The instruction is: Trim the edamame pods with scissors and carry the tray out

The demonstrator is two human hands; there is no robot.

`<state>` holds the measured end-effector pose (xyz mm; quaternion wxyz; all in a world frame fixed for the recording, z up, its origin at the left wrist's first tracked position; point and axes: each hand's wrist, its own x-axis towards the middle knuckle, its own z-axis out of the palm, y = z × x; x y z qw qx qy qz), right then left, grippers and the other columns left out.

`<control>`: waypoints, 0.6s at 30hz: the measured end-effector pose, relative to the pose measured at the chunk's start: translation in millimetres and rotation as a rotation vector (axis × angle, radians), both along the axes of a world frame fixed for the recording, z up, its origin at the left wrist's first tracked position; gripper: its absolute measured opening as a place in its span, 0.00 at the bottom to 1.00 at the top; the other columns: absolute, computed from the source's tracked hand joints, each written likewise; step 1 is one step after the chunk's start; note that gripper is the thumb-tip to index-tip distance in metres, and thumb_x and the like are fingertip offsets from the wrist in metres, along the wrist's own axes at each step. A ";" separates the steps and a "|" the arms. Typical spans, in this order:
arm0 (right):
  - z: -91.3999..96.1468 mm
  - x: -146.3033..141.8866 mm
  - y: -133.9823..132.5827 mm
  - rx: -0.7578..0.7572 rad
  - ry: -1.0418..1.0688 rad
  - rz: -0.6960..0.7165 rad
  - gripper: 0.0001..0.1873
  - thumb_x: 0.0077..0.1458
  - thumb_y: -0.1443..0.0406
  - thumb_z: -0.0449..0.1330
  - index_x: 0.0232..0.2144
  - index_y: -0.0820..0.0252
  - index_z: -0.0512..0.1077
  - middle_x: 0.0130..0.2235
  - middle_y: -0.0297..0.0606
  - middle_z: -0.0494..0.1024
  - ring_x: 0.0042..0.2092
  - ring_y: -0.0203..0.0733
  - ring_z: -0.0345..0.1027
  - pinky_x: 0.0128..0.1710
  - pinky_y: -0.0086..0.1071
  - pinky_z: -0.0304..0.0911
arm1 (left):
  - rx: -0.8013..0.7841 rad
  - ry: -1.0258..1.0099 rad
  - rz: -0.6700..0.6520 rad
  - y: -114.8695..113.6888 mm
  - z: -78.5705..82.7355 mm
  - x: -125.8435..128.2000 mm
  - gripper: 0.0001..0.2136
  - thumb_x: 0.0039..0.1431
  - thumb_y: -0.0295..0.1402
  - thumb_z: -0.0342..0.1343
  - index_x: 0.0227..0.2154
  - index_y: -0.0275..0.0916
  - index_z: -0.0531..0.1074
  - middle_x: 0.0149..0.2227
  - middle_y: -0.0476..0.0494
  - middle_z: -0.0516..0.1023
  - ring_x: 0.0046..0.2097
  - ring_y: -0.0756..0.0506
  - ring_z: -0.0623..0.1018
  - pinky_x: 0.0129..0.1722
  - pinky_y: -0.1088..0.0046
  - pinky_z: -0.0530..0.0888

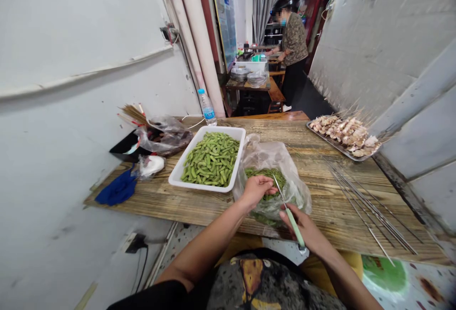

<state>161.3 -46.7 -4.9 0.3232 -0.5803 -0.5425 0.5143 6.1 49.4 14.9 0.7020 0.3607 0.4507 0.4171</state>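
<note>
The wooden counter (320, 158) carried a white tray (178, 173) of green pods near its middle, with a clear bag (274, 154) of more pods just beside it at the near edge. A metal tray (313, 129) of meat skewers sat at the far right corner. The left hand (257, 187) reached into the bag's mouth, its fingers curled over pods. The right hand (308, 230), at the near edge, was closed around a green-handled tool (294, 224) whose thin blade pointed into the bag. A bottle (207, 108) stood at the far edge.
</note>
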 end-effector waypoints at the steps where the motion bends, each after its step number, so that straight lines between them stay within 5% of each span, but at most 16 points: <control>1: 0.2 0.1 0.0 0.009 -0.015 0.000 0.28 0.50 0.46 0.56 0.46 0.59 0.68 0.23 0.31 0.70 0.25 0.37 0.61 0.24 0.29 0.58 | 0.004 0.010 -0.008 -0.5 0.5 0.2 0.03 0.49 0.24 0.60 0.26 0.31 0.71 0.22 0.46 0.77 0.24 0.51 0.76 0.28 0.77 0.73; 5: 3.2 1.6 0.6 0.050 -0.050 0.020 0.27 0.50 0.46 0.57 0.42 0.60 0.71 0.26 0.33 0.72 0.28 0.39 0.63 0.26 0.29 0.60 | -0.015 0.014 -0.007 -1.7 0.8 1.3 0.05 0.50 0.26 0.60 0.24 0.32 0.69 0.19 0.46 0.75 0.20 0.53 0.73 0.23 0.79 0.69; 10: 3.6 2.5 1.5 0.092 -0.054 0.005 0.23 0.50 0.47 0.57 0.37 0.60 0.73 0.27 0.34 0.72 0.30 0.40 0.64 0.29 0.30 0.61 | -0.093 -0.093 -0.013 -0.5 -1.0 -2.1 0.06 0.46 0.22 0.62 0.26 0.31 0.70 0.23 0.47 0.76 0.25 0.53 0.76 0.31 0.77 0.72; 18: 3.3 0.3 -1.4 -0.151 0.155 -0.014 0.29 0.47 0.43 0.57 0.41 0.58 0.65 0.16 0.22 0.56 0.17 0.31 0.49 0.15 0.26 0.50 | -0.025 -0.046 0.031 23.7 12.7 -23.2 0.03 0.46 0.23 0.55 0.27 0.32 0.70 0.18 0.52 0.68 0.19 0.57 0.66 0.19 0.83 0.59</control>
